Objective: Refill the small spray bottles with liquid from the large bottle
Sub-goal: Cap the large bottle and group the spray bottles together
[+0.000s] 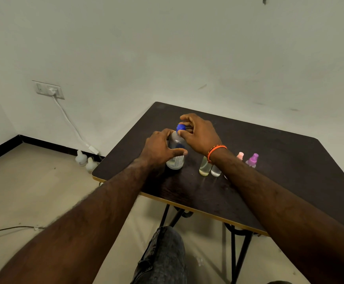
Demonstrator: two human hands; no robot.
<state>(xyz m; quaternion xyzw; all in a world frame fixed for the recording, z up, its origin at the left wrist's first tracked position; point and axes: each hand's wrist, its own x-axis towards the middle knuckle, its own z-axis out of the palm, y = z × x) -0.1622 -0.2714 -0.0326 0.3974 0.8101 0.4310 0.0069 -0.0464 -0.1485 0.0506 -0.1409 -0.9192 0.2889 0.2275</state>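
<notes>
Head view. Your left hand point(160, 147) wraps the body of the large bottle point(176, 155), fingers curled round its far side and thumb laid across the front. The bottle is clear plastic, round-shouldered, standing upright on the dark table point(280, 160) near its left edge. A pale label runs down its lower front; the print is too small to read. Your right hand point(197, 133) sits over the top of the bottle, fingertips and thumb pinching the blue cap point(181, 127), which is rounded and glossy. An orange braided band point(216, 151) circles your right wrist.

Just right of the large bottle, two small spray bottles stand uncapped side by side: the first small bottle point(204, 168) is a clear cylinder holding yellowish liquid, the second small bottle point(216, 171) a clear cylinder holding colourless liquid. Both are partly hidden by your right forearm. Beyond the forearm stands a pink spray top point(240, 155) and a purple-topped spray bottle point(252, 160), upright; what the pink top sits on is hidden.

The table top is a dark wood-grain laminate with a light yellow edge strip, on black metal folding legs point(240, 257).

On the pale floor against the wall stand two white plastic bottles point(86, 160). A white wall socket point(49, 90) carries a plug with a white cable trailing down to the floor. Your knee, in grey denim point(165, 257), shows below the table edge.
</notes>
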